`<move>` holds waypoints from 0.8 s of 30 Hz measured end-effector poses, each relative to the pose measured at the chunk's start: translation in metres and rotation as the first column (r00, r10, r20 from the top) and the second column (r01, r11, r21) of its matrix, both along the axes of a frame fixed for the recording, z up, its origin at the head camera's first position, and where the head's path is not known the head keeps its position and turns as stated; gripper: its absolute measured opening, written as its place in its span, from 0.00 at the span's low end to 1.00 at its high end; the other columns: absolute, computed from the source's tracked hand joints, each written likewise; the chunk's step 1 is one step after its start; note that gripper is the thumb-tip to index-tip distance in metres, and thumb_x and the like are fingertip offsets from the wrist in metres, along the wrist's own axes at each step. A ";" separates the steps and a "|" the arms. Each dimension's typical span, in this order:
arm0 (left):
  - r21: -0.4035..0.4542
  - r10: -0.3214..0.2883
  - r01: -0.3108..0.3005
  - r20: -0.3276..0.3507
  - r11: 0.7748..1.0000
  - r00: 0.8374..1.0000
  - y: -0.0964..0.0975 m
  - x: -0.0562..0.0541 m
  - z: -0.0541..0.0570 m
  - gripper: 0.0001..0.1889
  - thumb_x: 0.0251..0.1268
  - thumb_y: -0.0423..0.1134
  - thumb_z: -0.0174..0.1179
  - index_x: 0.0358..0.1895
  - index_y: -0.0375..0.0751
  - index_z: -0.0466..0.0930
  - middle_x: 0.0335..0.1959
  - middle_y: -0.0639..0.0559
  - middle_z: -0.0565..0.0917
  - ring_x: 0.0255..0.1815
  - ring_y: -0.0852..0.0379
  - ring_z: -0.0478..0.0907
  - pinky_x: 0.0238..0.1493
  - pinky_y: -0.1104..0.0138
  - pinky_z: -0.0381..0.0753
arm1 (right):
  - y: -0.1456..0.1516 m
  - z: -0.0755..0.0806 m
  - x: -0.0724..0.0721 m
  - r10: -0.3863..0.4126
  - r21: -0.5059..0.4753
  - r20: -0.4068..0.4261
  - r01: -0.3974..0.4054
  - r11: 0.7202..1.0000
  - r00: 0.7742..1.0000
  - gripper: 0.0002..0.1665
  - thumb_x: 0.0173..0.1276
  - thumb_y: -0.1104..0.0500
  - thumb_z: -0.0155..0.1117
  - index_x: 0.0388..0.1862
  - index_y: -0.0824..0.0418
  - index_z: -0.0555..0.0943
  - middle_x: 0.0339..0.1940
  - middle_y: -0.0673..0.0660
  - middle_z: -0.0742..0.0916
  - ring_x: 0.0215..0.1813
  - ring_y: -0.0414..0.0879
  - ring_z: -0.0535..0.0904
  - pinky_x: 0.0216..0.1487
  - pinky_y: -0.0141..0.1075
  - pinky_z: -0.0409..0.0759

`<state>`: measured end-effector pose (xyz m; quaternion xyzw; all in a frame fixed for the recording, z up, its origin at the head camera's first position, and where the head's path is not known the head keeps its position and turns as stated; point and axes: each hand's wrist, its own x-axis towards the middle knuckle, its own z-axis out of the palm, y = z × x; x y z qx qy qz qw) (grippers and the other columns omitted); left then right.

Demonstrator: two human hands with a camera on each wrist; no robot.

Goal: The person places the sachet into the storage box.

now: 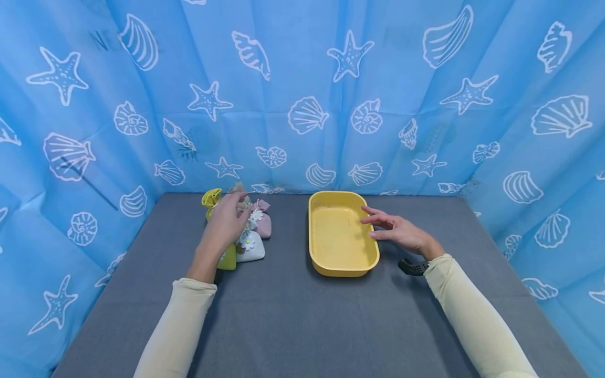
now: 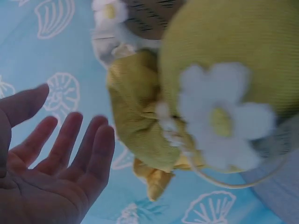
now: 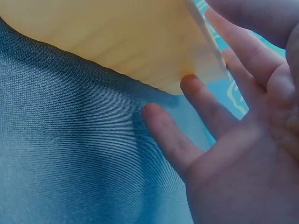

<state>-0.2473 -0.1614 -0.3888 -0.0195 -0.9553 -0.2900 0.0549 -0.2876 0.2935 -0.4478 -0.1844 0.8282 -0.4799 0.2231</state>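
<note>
Several small cloth sachets with white flowers lie in a cluster on the left of the table: a yellow-green sachet, a white sachet and a pink sachet among them. Over the cluster hovers my left hand, hiding part of it. In the left wrist view its fingers are spread and hold nothing, beside a yellow-green sachet with a cord. My right hand is at the right rim of a yellow tray, fingers extended. The right wrist view shows a fingertip against or very near the tray's outer wall.
A grey cloth covers the table. Behind it and along both sides hangs a blue curtain with white shells and starfish. A black band is on the right wrist.
</note>
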 end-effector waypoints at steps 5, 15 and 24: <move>-0.005 0.008 -0.008 0.128 1.000 0.992 -0.005 0.000 -0.007 0.28 0.77 0.45 0.57 0.75 0.44 0.65 0.67 0.41 0.78 0.66 0.40 0.77 0.63 0.43 0.78 | 0.002 -0.004 0.002 -0.012 -0.030 0.013 0.012 0.999 1.000 0.33 0.75 0.56 0.63 0.77 0.57 0.69 0.87 0.41 0.53 0.87 0.58 0.45 0.81 0.66 0.47; -0.110 0.015 0.019 0.294 0.994 0.956 -0.009 -0.004 -0.020 0.30 0.72 0.56 0.62 0.69 0.42 0.74 0.59 0.42 0.83 0.60 0.41 0.80 0.55 0.43 0.79 | 0.002 -0.011 0.002 -0.015 -0.074 0.013 0.016 0.997 1.000 0.31 0.77 0.57 0.61 0.76 0.58 0.69 0.87 0.43 0.52 0.87 0.60 0.42 0.80 0.67 0.48; -0.214 0.034 0.027 0.277 0.976 0.960 -0.006 -0.010 -0.025 0.19 0.66 0.55 0.68 0.44 0.42 0.83 0.38 0.48 0.83 0.38 0.49 0.81 0.33 0.56 0.76 | 0.002 -0.007 -0.002 0.032 -0.079 -0.002 -0.032 0.996 0.999 0.30 0.76 0.59 0.62 0.75 0.61 0.70 0.87 0.46 0.52 0.87 0.61 0.44 0.80 0.67 0.46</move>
